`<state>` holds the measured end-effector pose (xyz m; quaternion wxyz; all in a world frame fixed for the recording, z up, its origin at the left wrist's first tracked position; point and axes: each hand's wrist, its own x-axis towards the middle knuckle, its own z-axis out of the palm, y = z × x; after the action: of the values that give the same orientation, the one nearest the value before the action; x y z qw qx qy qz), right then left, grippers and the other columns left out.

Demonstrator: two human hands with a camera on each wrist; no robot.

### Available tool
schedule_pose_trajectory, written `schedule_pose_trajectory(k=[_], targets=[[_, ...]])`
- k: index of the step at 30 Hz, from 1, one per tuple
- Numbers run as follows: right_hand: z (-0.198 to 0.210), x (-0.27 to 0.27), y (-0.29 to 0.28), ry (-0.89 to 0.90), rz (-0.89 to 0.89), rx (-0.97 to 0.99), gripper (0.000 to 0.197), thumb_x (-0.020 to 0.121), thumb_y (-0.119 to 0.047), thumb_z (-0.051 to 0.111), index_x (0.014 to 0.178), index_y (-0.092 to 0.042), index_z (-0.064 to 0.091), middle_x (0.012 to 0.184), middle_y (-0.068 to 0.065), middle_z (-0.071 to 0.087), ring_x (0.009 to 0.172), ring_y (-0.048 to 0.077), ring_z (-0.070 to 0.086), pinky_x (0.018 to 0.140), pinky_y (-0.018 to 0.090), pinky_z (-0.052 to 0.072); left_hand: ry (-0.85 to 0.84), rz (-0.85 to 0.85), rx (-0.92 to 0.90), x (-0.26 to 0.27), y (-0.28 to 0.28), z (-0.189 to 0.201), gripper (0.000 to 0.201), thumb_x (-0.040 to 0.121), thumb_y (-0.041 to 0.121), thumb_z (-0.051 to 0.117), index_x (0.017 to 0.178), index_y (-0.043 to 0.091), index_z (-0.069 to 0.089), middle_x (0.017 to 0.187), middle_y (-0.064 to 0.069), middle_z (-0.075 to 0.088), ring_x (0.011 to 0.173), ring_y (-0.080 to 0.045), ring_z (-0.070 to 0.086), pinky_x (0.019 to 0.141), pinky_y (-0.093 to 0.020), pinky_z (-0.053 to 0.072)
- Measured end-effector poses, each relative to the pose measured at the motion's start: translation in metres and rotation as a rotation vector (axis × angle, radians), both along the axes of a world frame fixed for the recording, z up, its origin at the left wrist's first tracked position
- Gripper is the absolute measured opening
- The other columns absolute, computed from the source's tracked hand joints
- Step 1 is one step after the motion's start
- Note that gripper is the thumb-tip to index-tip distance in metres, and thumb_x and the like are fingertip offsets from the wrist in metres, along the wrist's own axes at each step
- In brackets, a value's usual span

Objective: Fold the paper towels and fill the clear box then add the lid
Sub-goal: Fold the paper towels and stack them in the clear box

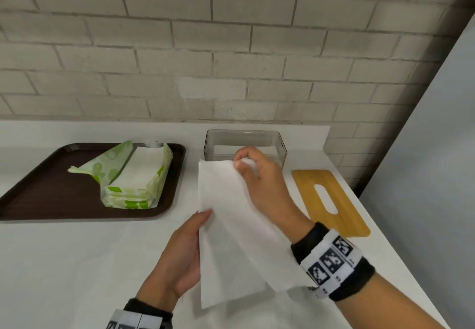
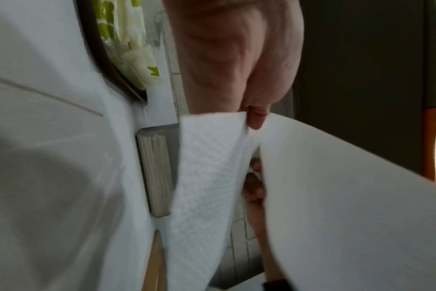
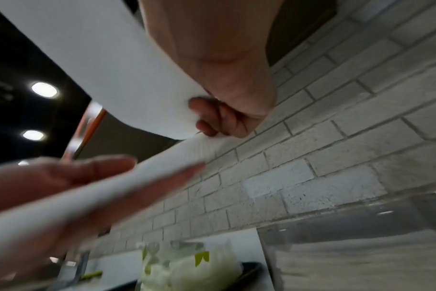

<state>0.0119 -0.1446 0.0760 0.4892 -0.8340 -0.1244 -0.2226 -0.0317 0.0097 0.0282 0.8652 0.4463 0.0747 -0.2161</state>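
my left hand (image 1: pixel 180 259) pinches paper towel (image 1: pixel 226 225) edge | my right hand (image 1: pixel 259 179) pinches its far corner | above counter (image 1: pixel 77 264)

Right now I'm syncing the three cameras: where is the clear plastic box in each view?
Head: clear plastic box, centre, against the wall behind the right hand.
Left wrist: centre-left, on its side.
Right wrist: bottom right.
Shared landmark: green-printed towel pack.

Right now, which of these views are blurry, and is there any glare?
Head view: mostly sharp. Left wrist view: counter smeared, towel weave readable. Right wrist view: left hand blurred; ceiling lights glare.
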Motion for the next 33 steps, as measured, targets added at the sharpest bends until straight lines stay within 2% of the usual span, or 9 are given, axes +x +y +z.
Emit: schedule_pose_trajectory(k=[3,7,11,14,17,20,24,29,33], targets=[[-0.014,-0.001,0.003,-0.011,-0.07,-0.155,0.01,0.097,-0.019,0.047,0.096,-0.019,0.057,0.078,0.01,0.063,0.066,0.026,0.056,0.059,0.037,0.046,0.016,-0.002,-0.024,-0.002,-0.001,0.0,0.047,0.087,0.041,0.05,0.122,0.013,0.063,0.115,-0.016,0.068,0.097,-0.029,0.067,0.084,-0.043,0.053],[-0.014,-0.005,0.006,-0.012,-0.091,-0.214,0.014,0.097,-0.025,0.046,0.105,-0.019,0.056,0.073,0.001,0.058,0.055,0.009,0.045,0.054,0.029,0.038,0.015,-0.089,-0.074,-0.007,0.0,0.0,0.062,0.084,0.061,0.035,0.124,0.02,0.06,0.119,-0.017,0.066,0.107,-0.035,0.064,0.087,-0.047,0.054],[-0.006,0.0,-0.007,0.178,-0.003,-0.022,0.026,0.095,-0.03,0.05,0.121,-0.023,0.048,0.083,-0.012,0.055,0.073,0.002,0.049,0.068,0.017,0.04,-0.098,-0.101,0.042,-0.013,0.001,-0.001,0.042,0.083,0.016,0.066,0.124,0.014,0.057,0.114,-0.015,0.068,0.103,-0.035,0.066,0.082,-0.047,0.056],[-0.017,0.012,-0.043,0.342,-0.105,0.167,0.021,0.093,-0.022,0.055,0.113,-0.023,0.049,0.091,-0.008,0.054,0.087,0.01,0.051,0.074,0.023,0.041,-0.141,-0.028,0.095,-0.017,0.016,-0.007,0.048,0.076,-0.001,0.066,0.121,0.016,0.059,0.112,-0.017,0.069,0.097,-0.036,0.067,0.075,-0.046,0.058],[-0.049,0.013,-0.081,0.666,-0.219,-0.067,0.026,0.091,-0.013,0.057,0.116,-0.011,0.051,0.103,0.003,0.055,0.09,0.018,0.052,0.065,0.024,0.042,-0.17,0.058,0.129,-0.019,0.037,-0.012,0.046,0.077,0.004,0.057,0.121,0.017,0.06,0.11,-0.016,0.069,0.093,-0.036,0.068,0.074,-0.047,0.058],[-0.08,0.007,-0.095,0.966,-0.188,-0.441,0.05,0.086,-0.032,0.065,0.127,-0.011,0.046,0.126,0.005,0.052,0.107,0.019,0.052,0.078,0.023,0.042,-0.18,0.087,0.159,-0.018,0.054,-0.017,0.046,0.076,0.006,0.057,0.12,0.016,0.06,0.109,-0.015,0.07,0.089,-0.035,0.07,0.07,-0.045,0.058],[-0.097,0.004,-0.089,0.997,-0.205,-0.652,0.073,0.073,-0.053,0.07,0.129,-0.015,0.04,0.131,0.004,0.045,0.123,0.026,0.04,0.097,0.031,0.038,-0.18,0.129,0.187,-0.013,0.062,-0.019,0.052,0.069,0.012,0.062,0.121,0.014,0.059,0.108,-0.015,0.07,0.086,-0.032,0.07,0.065,-0.041,0.057],[-0.102,0.008,-0.072,1.013,-0.262,-0.759,0.069,0.072,-0.05,0.072,0.126,-0.018,0.044,0.133,0.008,0.037,0.128,0.034,0.028,0.105,0.044,0.031,-0.154,0.127,0.193,-0.015,0.057,-0.023,0.041,0.077,0.006,0.056,0.118,0.012,0.061,0.11,-0.018,0.069,0.096,-0.04,0.065,0.086,-0.049,0.05],[-0.104,0.01,-0.066,0.995,-0.31,-0.82,0.066,0.076,-0.046,0.07,0.129,-0.014,0.046,0.136,0.008,0.035,0.133,0.033,0.024,0.108,0.047,0.025,-0.129,0.129,0.21,-0.018,0.052,-0.023,0.033,0.085,0.002,0.052,0.116,0.01,0.062,0.108,-0.019,0.069,0.098,-0.041,0.064,0.09,-0.052,0.048]])
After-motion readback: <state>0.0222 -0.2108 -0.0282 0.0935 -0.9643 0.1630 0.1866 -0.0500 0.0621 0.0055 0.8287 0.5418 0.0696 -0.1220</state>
